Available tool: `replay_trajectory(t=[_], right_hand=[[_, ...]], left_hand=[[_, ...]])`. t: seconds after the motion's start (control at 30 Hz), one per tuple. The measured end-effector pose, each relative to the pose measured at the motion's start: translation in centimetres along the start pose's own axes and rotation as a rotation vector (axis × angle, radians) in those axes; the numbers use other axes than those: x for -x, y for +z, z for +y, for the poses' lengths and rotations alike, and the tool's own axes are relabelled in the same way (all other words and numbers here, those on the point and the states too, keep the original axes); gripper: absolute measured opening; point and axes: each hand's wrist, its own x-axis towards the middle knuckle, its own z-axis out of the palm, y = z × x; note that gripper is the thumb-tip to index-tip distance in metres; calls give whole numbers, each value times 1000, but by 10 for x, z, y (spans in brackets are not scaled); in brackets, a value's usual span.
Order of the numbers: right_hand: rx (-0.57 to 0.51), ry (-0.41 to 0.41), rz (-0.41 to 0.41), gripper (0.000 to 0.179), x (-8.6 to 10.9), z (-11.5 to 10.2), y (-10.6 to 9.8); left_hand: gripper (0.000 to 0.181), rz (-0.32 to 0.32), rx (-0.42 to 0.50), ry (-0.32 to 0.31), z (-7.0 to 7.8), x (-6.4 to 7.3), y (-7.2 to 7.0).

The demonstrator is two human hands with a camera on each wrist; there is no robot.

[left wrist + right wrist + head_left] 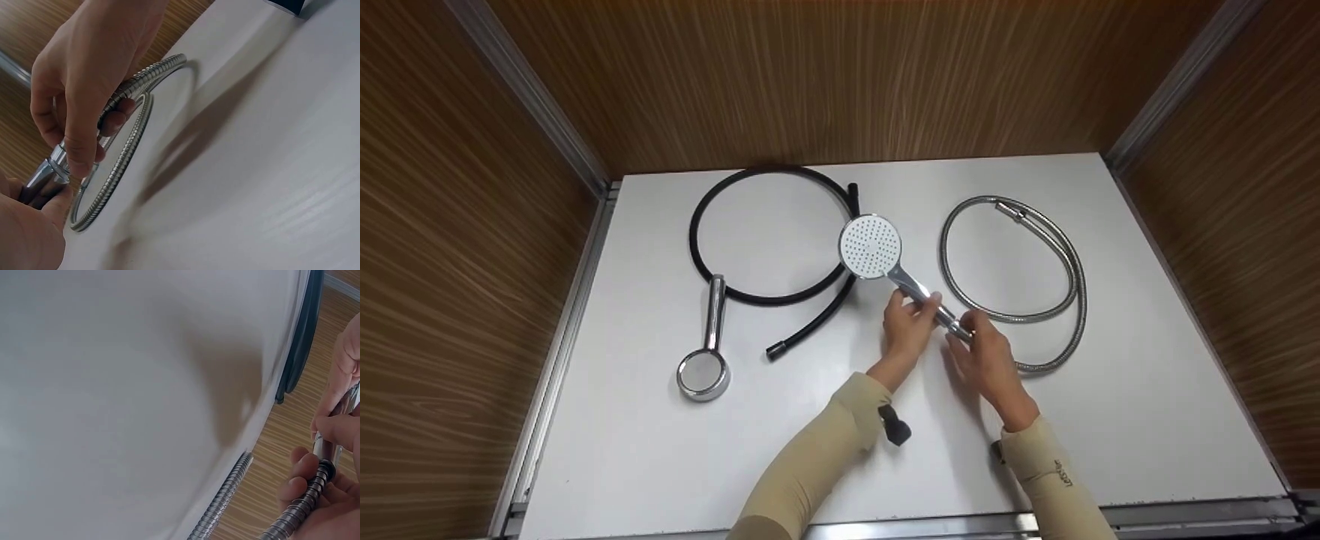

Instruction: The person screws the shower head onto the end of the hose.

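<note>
Above the table, my left hand grips the handle of a chrome shower head with a white, dotted spray face turned up. At the lower end of that handle, my right hand holds the end fitting of a silver metal shower hose. In the right wrist view, fingers and thumb pinch the smooth metal connector, with the ribbed hose running down from it. The fitting meets the handle's end; whether the threads are engaged is hidden by the fingers. The rest of the hose lies looped on the right.
A black shower hose lies coiled at the back left, partly under the raised shower head. A second chrome shower head lies at left, its handle end against that coil. Wood-patterned panels enclose the white table at back and sides.
</note>
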Motion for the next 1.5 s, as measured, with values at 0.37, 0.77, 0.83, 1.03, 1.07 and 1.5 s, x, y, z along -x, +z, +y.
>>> replay_trajectory(t=[0.37, 0.77, 0.83, 1.03, 1.07, 1.5], right_hand=[[-13, -44, 46, 35, -2, 4, 1], [17, -92, 69, 30, -4, 3, 0], [10, -96, 79, 33, -5, 4, 0], [-11, -64, 66, 39, -6, 3, 0], [-10, -57, 61, 38, -6, 3, 0], [-23, -39, 45, 29, -1, 3, 1]], left_hand=[[38, 4, 5, -4, 1, -2, 2], [37, 1, -2, -4, 6, -2, 4], [37, 3, -3, -7, 7, -2, 4], [38, 9, -6, -11, 7, -3, 5], [38, 10, -6, -12, 7, -3, 5], [41, 2, -7, -14, 5, 0, 3]])
